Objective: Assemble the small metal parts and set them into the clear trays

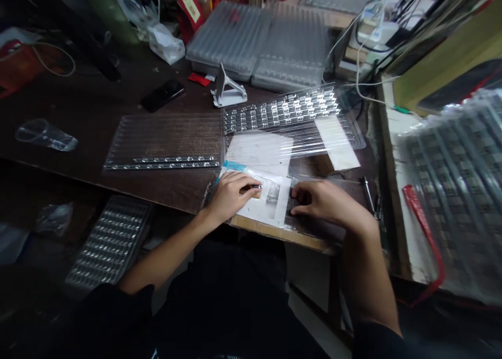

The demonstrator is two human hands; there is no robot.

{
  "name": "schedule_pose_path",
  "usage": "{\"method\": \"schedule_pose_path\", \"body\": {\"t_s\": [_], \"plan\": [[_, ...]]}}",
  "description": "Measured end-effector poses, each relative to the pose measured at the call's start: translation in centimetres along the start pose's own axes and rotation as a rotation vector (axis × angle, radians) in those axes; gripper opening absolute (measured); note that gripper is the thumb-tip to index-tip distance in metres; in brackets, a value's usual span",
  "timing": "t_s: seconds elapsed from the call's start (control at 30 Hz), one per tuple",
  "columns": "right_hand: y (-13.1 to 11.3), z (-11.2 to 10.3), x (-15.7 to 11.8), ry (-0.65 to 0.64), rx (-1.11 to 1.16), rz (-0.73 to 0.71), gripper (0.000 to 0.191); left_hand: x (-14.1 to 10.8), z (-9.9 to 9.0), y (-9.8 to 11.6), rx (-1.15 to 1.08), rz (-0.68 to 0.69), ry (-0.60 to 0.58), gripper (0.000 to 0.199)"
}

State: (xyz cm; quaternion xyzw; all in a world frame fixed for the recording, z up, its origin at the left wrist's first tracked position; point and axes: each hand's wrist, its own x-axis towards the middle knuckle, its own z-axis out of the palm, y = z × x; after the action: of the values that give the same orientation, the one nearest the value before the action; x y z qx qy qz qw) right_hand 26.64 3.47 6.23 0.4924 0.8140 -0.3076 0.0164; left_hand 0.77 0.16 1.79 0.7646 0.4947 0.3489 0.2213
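On a white sheet (279,212) with a dark smudge, near the front edge of the table, my left hand (231,191) is closed. Thumb and fingers pinch the end of a short dark strip with shiny bits (255,186); most of it is hidden by the hand. A small tan piece (257,194) shows just under the fingertips. To the right of the sheet, my right hand (319,199) rests low over the table, fingers curled, with a gap between thumb and forefinger and nothing visible in it.
A ribbed clear tray (168,134) at left holds two strips with shiny beads. Another tray (282,110) behind the sheet holds several rows. Farther back are stacked trays (231,34), a white stand (229,89) and a phone (162,95). A plastic cup (47,135) lies left.
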Motion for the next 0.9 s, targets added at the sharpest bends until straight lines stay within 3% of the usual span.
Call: {"method": "schedule_pose_path", "body": {"t_s": [0.27,0.47,0.63,0.73,0.9], "plan": [[0.1,0.7,-0.1,-0.065,0.096,-0.14,0.011,-0.1,0.2,-0.1,0.072,-0.013,-0.03,0.007],[0.1,-0.4,-0.9,-0.045,-0.046,0.051,0.006,-0.2,0.1,0.0,0.043,0.009,-0.034,0.009],[0.0,0.3,-0.4,-0.042,-0.039,-0.033,0.015,-0.2,-0.2,-0.1,-0.079,-0.069,0.193,0.014],[0.2,0.9,0.0,-0.022,-0.037,-0.057,0.015,0.2,-1.4,-0.8,-0.089,-0.098,0.275,0.014],[0.2,1.3,0.2,0.013,-0.05,-0.091,0.014,1.8,-5.5,-3.8,0.03,-0.175,0.312,0.015]]}}
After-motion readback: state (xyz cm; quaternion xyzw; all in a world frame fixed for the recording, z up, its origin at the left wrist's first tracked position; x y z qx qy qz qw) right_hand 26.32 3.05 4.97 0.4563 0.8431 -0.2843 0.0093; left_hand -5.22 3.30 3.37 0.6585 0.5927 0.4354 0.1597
